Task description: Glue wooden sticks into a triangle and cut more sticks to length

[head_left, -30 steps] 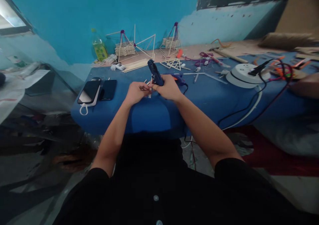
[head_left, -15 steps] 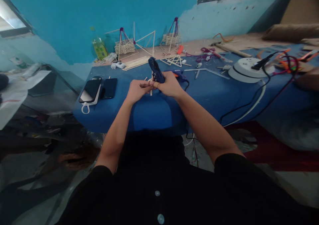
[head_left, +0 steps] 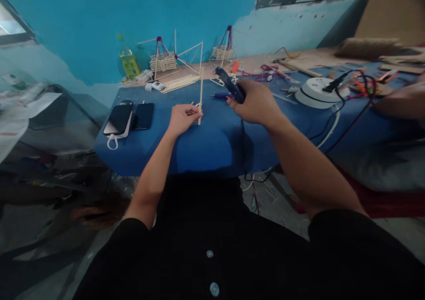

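My left hand (head_left: 183,118) pinches a thin wooden stick (head_left: 201,91), which stands roughly upright above the blue table top. Short bits of stick show by its fingertips. To the right, my right hand (head_left: 257,103) grips a dark blue hand tool (head_left: 231,85) that points away to the upper left; its exact kind is hard to make out. Partly behind that hand lies a blue tool with orange parts (head_left: 220,95), apparently a glue gun, with a black cord nearby. Loose wooden sticks (head_left: 181,83) lie beyond my left hand.
Stick structures with purple tops (head_left: 162,63) stand near the wall. A phone (head_left: 118,118) on a white block and a dark phone (head_left: 144,116) lie left. A green-labelled bottle (head_left: 129,64) stands behind. Rightward are a round white power socket (head_left: 317,91), cables and another person's arm (head_left: 400,98).
My right hand has moved right, away from my left hand, carrying the dark blue tool. The upright stick in my left hand now shows in full.
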The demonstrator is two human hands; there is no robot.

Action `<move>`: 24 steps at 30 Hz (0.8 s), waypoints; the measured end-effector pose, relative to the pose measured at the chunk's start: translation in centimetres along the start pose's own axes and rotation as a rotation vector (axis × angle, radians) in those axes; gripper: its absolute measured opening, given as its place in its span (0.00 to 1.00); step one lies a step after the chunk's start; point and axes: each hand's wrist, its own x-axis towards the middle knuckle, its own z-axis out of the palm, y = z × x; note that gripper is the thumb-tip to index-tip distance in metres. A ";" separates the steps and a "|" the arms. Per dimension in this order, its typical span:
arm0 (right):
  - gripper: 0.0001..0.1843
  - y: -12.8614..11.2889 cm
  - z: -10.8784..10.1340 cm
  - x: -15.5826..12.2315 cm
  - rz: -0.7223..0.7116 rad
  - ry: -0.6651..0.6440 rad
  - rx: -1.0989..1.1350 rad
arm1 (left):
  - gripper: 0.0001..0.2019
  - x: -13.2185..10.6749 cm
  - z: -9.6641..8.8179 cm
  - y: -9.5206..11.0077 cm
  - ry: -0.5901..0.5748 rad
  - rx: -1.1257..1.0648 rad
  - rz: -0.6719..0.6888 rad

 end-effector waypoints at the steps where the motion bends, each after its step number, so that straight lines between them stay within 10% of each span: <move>1: 0.22 0.0 -0.2 -0.3 0.025 -0.039 -0.080 | 0.04 0.1 0.0 -0.2 0.023 0.025 0.022; 9: 0.25 -2.2 2.2 0.4 -0.013 -0.243 -0.272 | 0.04 0.2 -0.3 -0.1 0.199 0.289 0.124; 24: 0.24 -5.2 2.9 2.3 -0.033 -0.284 -0.311 | 0.07 0.2 0.2 1.2 0.195 0.416 0.087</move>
